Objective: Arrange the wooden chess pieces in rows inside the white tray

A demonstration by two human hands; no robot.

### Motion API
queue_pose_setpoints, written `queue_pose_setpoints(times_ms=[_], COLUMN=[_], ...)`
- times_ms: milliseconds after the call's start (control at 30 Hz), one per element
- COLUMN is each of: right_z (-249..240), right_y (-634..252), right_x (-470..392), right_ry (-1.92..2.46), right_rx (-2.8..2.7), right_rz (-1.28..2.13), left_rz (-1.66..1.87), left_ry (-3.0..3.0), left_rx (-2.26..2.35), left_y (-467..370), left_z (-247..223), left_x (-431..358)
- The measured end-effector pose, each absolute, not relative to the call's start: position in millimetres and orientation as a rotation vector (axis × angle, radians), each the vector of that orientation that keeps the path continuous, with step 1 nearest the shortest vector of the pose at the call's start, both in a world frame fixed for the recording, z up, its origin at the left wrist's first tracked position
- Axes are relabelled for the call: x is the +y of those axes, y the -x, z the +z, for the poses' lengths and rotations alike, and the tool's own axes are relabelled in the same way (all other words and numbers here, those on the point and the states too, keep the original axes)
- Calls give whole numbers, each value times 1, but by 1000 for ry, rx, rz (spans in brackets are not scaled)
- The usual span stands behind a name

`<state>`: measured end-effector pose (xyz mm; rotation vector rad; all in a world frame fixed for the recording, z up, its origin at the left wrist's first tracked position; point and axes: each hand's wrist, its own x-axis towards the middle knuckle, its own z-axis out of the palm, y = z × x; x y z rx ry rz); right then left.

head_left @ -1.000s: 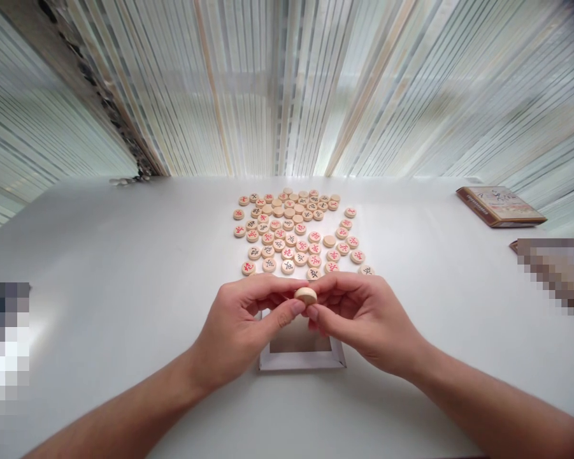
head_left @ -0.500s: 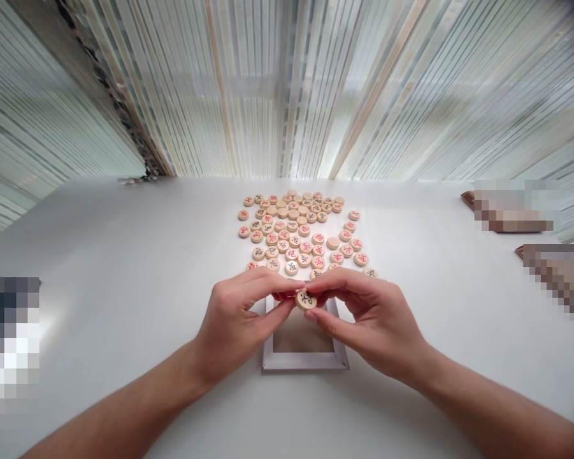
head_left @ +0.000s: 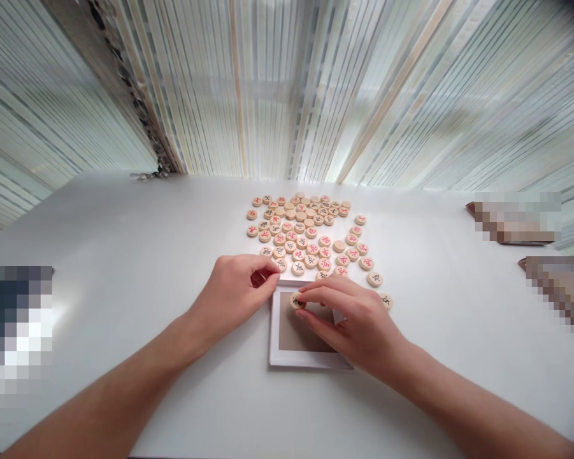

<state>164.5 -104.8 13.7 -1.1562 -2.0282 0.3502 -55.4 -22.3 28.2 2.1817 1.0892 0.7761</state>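
My right hand pinches a round wooden xiangqi piece with a black character, held over the left part of a shallow white-rimmed box. The box's inside is brown, and my right hand hides its right side. Beside the box's upper left corner is my left hand, thumb and fingertips drawn together with no piece visible between them. Its fingertips are close to a black-marked piece on the table.
Beyond the box, many loose xiangqi pieces lie on the white table, with red or black characters or blank faces. One piece lies right of the box. Brown pixelated objects stand at the right. A string curtain hangs behind.
My left hand has let go of the piece and moved left to the box's corner. My right hand now holds the piece alone, lower over the box. The view has shifted slightly.
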Motion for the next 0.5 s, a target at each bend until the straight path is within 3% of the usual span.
queue_pose_setpoints(times_ms=[500], right_z=[2], right_y=[-155], right_x=[-104], right_ry=[1176], right_rx=[-2222], right_rz=[173], left_rz=[728], left_ry=[-2151], left_rx=[1009], left_y=[49], left_z=[28], left_x=[-35])
